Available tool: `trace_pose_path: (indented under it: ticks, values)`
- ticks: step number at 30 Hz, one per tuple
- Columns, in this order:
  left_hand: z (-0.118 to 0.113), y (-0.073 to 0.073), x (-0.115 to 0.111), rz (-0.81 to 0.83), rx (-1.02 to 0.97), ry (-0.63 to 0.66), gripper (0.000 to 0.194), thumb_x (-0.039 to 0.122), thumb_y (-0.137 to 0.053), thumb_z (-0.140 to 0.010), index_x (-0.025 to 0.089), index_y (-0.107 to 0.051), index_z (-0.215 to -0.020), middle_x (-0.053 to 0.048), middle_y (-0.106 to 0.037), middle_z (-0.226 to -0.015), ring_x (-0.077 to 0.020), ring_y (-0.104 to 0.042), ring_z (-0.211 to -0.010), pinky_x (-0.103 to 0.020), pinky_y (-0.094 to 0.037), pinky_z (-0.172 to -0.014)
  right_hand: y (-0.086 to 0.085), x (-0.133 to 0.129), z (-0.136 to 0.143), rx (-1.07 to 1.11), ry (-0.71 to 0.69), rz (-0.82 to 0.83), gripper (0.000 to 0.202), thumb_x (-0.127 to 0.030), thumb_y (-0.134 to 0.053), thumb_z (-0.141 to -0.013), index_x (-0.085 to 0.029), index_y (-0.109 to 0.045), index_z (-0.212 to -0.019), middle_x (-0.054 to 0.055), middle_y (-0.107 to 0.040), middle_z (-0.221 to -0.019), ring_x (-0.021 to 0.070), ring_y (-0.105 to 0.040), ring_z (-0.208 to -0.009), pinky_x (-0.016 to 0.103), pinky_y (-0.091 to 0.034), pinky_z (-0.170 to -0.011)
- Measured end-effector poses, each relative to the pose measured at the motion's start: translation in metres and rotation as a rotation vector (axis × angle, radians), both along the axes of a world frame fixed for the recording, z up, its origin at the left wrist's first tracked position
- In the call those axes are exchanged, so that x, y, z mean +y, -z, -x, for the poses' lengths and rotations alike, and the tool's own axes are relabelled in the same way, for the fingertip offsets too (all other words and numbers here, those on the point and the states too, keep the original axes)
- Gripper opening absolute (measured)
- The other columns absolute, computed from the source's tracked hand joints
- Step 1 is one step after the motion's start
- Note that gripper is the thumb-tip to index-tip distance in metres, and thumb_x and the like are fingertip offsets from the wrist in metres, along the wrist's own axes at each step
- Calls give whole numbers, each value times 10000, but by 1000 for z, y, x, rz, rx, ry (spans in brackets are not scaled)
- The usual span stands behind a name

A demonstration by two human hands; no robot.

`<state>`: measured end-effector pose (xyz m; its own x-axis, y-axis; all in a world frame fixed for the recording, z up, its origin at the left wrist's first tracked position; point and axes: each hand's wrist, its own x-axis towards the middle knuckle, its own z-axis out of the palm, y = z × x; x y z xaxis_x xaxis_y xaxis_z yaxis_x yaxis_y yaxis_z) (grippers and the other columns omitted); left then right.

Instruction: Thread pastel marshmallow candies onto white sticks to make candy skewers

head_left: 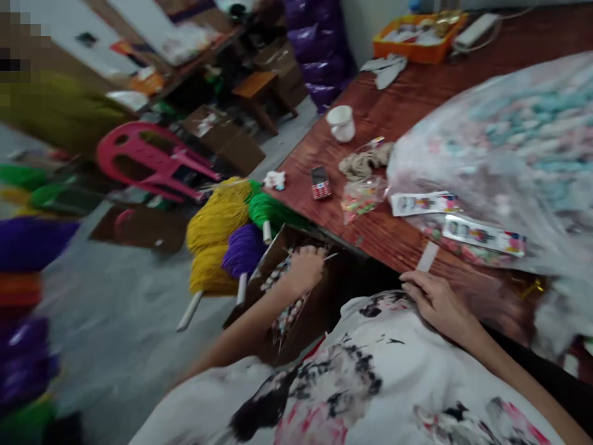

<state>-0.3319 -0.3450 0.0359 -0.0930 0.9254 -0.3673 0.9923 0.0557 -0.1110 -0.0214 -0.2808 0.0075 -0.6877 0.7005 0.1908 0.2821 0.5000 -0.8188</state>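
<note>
1. With the left hand (307,267), in the head view, lowered into an open cardboard box (319,318) among small beaded pieces (288,318); cannot tell whether gripping any of them.
2. With the right hand (438,303), pinching a white strip (427,256) between thumb and fingers at the near edge of the wooden table (333,213).
3. Around the box, hemmed in on the left by a yellow bundle (215,235), a purple bundle (244,250) and a green bundle (278,213), and on the other side by the table edge.
4. Beyond the strip, crowded by printed sachets (424,203) and a large clear bag (430,173) of pale pink and blue pieces.
5. Farther left on the table, note a phone (320,183), beige cord (365,162) and a white cup (341,123).
6. At the back, note an orange tray (407,52); well apart, on the floor, a pink chair (160,164).
</note>
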Motion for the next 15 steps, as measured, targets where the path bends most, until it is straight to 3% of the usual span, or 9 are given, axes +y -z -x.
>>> trace_pose_path:
  ticks: [1, 3, 5, 7, 11, 13, 15]
  values:
    - [3, 0, 7, -93, 32, -18, 226, 123, -588, -841, 109, -681, -1047, -182, -690, -1044, -278, -655, -949, -385, -530, -797, 0, 0, -2, -11, -8, -13, 184, -209, -498, -989, -188, -673, -1041, 77, -763, -943, 202, -730, -859, 327, -567, -780]
    - [-11, 0, 30, -229, -140, 139, 206, 182, -562, -917, 143, -679, -1081, -142, -700, -1082, -241, -648, -1006, -361, -526, -877, 2, -1, -6, -19, -16, -48, 190, -173, -482, -987, -182, -671, -1004, 72, -756, -914, 195, -722, -841, 320, -565, -771]
    - [-50, -1, 60, -334, -375, 353, 222, 231, -483, -989, 184, -696, -1031, -84, -718, -1009, -180, -646, -974, -300, -508, -917, 4, -3, -10, -13, -8, -96, 197, -143, -474, -977, -178, -668, -987, 78, -749, -913, 198, -712, -830, 327, -563, -765]
    - [-105, -4, 96, -407, -461, 560, 265, 255, -445, -1007, 182, -700, -1021, -84, -711, -999, -184, -633, -958, -306, -501, -903, 4, -5, -16, 3, 27, -140, 199, -127, -471, -968, -178, -664, -983, 81, -744, -906, 199, -704, -808, 329, -560, -745]
    - [-209, -7, 167, -388, -397, 833, 243, 248, -512, -965, 106, -658, -1097, -164, -655, -1134, -281, -584, -1123, -383, -487, -909, -1, -9, -42, 24, 166, -190, 188, -120, -478, -966, -185, -654, -973, 67, -726, -841, 188, -685, -752, 310, -548, -695]
    - [-243, -3, 188, -295, -305, 877, 245, 169, -497, -945, 54, -645, -1102, -203, -644, -1144, -311, -586, -1132, -391, -489, -873, -4, -15, -63, 12, 275, -211, 196, -107, -472, -967, -188, -649, -983, 57, -715, -817, 181, -675, -736, 303, -541, -678]
    - [-260, 3, 196, -208, -213, 885, 257, 94, -438, -937, 30, -650, -1069, -217, -654, -1093, -308, -611, -1080, -378, -491, -817, -6, -26, -88, -1, 413, -236, 201, -99, -477, -966, -194, -646, -1019, 50, -709, -819, 179, -672, -738, 304, -541, -675]
